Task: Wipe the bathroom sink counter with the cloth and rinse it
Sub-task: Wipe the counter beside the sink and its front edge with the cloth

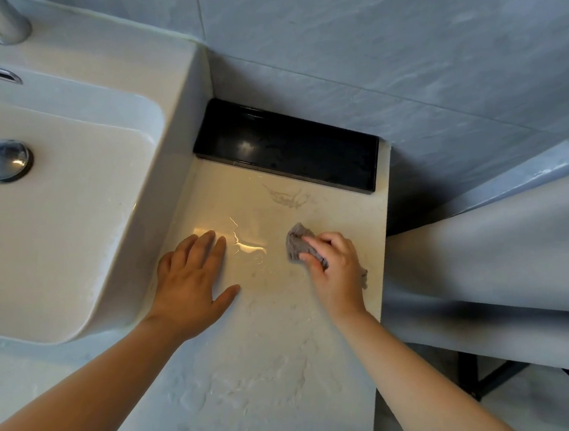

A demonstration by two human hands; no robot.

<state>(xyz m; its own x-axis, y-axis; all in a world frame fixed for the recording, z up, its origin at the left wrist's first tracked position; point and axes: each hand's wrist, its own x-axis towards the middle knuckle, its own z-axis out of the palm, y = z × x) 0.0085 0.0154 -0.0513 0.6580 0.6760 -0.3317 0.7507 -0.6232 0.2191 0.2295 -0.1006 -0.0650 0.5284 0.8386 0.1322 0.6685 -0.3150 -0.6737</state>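
Wiping is under way, we judge: our right hand point(332, 266) grips the bunched grey cloth point(296, 245) on the counter point(271, 354), in front of the black tray point(287, 149). Our left hand point(192, 281) lies flat, fingers straight, before the tray's left end. Next we should sweep the smears point(288, 197) nearer the tray, then rinse. No writing shows.

Bathroom: sink point(80, 212), tiled wall point(398, 33)

Grey cloth point(299, 243), cream marbled counter point(280, 336), glossy black tray point(287, 146).
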